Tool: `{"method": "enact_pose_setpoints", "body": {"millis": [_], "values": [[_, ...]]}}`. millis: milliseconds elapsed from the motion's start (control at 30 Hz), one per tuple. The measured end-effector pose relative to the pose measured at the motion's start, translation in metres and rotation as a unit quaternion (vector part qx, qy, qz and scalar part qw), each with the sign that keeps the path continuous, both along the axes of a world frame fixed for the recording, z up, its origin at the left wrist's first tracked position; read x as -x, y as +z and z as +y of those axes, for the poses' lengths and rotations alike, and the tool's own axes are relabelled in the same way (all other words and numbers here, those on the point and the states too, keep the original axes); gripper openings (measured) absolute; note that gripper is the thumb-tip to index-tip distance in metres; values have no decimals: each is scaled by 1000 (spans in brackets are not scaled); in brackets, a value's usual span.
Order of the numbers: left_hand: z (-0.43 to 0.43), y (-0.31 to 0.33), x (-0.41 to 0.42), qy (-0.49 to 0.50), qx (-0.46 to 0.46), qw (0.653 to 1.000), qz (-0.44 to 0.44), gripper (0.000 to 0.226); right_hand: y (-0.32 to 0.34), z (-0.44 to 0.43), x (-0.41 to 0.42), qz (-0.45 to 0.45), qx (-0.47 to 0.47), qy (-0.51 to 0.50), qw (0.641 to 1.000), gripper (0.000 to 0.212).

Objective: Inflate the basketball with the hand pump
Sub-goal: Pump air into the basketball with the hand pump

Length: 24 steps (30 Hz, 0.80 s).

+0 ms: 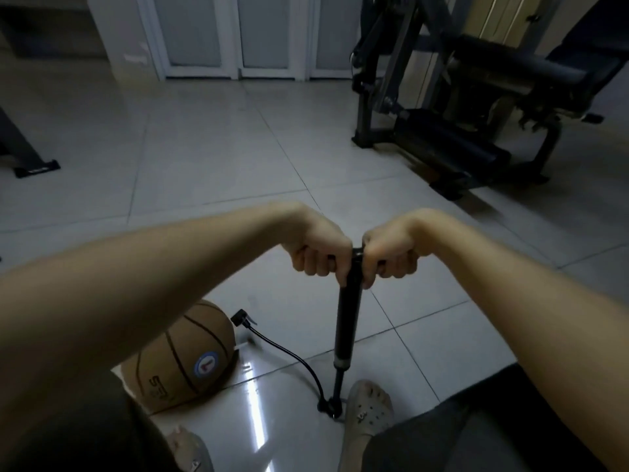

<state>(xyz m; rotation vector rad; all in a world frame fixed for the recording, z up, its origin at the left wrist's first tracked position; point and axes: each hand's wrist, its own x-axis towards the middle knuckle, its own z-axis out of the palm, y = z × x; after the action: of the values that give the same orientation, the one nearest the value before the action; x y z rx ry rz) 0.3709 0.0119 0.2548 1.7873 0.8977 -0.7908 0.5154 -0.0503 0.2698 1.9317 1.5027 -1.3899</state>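
Note:
A black hand pump (pixel 348 321) stands upright on the tiled floor in front of me. My left hand (pixel 318 248) grips the left half of its T-handle and my right hand (pixel 391 250) grips the right half, fingers curled round it. A black hose (pixel 289 356) runs from the pump's foot up to a nozzle head (pixel 242 319) beside the brown basketball (pixel 185 359). The ball rests on the floor at lower left, partly hidden by my left forearm. A foot in a pale clog (pixel 369 408) stands at the pump's base.
A black weight bench and gym frame (pixel 476 107) fill the back right. White doors (pixel 238 35) line the far wall. A dark stand foot (pixel 35 168) sits at the left edge. My other foot (pixel 189 447) is at the bottom.

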Motion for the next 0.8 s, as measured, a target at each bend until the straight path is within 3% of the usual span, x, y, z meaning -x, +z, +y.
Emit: {"method": "enact_pose_setpoints", "body": {"millis": [100,400,533,667,800], "values": [[-9,5,-3,-4,-11,1000,-1,44,2,-9,-5,10,5,1,1000,42],[-44,-137,0,19,-13,1000,0,30,-137,-34,5,-15,28,16,999,6],[-49,-170,-2,16,-14,1000,6,25,-170,-45,4,-6,23,3,1000,13],[-53,-161,1,13,-35,999,21,17,-162,-42,11,-24,36,22,999,9],[-30,-101,11,21,-3,999,36,33,-104,-14,19,-38,44,46,997,14]]}}
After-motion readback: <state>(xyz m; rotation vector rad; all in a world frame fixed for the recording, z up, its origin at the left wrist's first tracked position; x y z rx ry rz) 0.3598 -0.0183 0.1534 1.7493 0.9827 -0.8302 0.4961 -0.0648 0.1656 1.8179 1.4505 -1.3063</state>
